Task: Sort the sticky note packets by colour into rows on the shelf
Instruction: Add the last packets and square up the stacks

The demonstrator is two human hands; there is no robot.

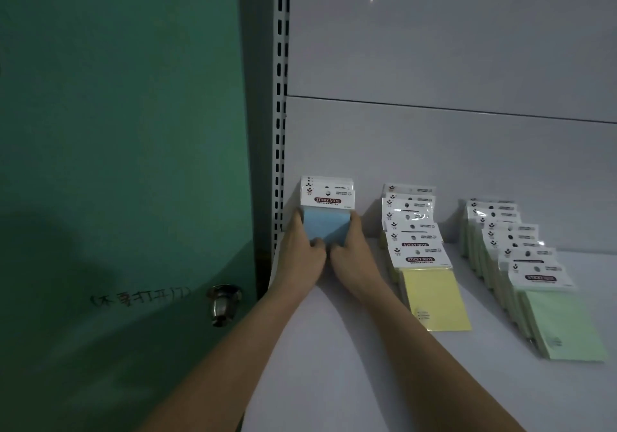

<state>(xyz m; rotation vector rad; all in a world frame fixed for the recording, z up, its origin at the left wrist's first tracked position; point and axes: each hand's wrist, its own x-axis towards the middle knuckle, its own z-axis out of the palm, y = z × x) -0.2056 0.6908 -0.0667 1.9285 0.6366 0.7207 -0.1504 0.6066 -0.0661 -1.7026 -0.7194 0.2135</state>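
On the white shelf (334,348), both hands (left (302,251), right (352,254)) clasp the upright blue packets (325,228) between them.

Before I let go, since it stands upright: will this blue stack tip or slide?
The blue sticky note packets would probably tip: they stand on edge, held between left hand and right hand. Glossy wrappers on the smooth shelf may slide, like the fanned yellow row.

Dim light; green door (127,131) with metal knob (223,303) at left, slotted upright (279,114) beside grey back panel (450,47).
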